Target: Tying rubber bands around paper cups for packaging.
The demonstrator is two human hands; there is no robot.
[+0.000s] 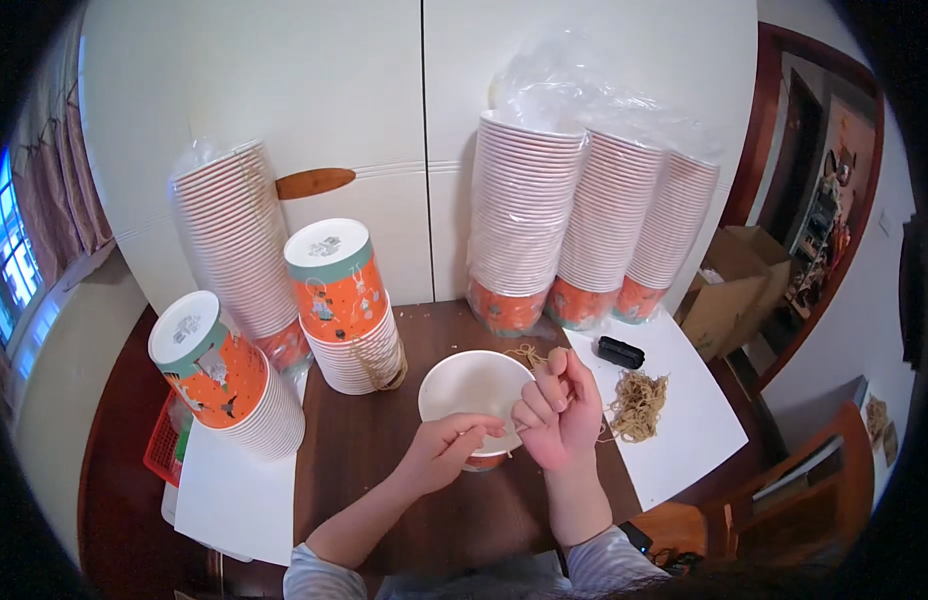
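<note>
An open paper bucket [471,385], white inside with an orange outer wall, stands on the brown tabletop in front of me. My left hand [450,448] is over its near rim, thumb and fingertips pinched together; what lies between them is too small to make out. At the bucket's right side, my right hand [561,408] is raised with its fingers curled in. Thin tan string [525,353] shows beside those fingers, and more trails off behind the hand toward a tangled heap of string [639,406]. My right hand appears closed on a strand of it.
Two upside-down stacks of orange buckets [332,290] [212,370] stand at left, string draped on one. Plastic-wrapped bucket stacks stand at back left [234,235] and back right [529,220]. A black object [621,351] lies by the string heap. A wooden chair [814,490] is at right.
</note>
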